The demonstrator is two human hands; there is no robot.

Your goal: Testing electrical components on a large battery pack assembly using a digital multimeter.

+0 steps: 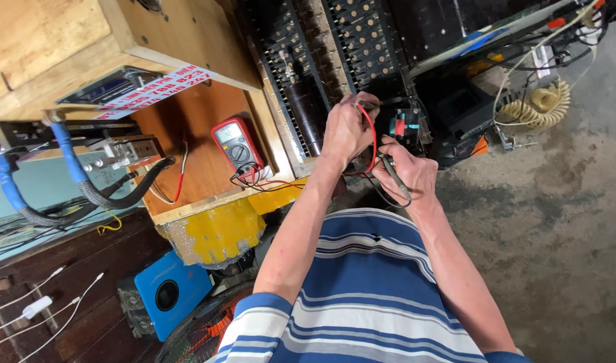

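My left hand (345, 129) is closed around a probe with a red lead (373, 138), its tip against a dark electronics chassis (361, 60) lined with rows of small terminals. My right hand (407, 171) grips a black probe (391, 169) just below, near a small red and teal part (400, 126) on the chassis. Both leads run left to a red multimeter (237, 144) lying on a wooden ledge (200, 175).
A wooden box (66, 40) with a printed label sits upper left, with blue-wrapped cables (69, 158) below. A blue speaker box (170, 292) and a fan grille (200, 333) lie low down. A coiled cream cord (540, 104) rests at right above the concrete floor (563, 222).
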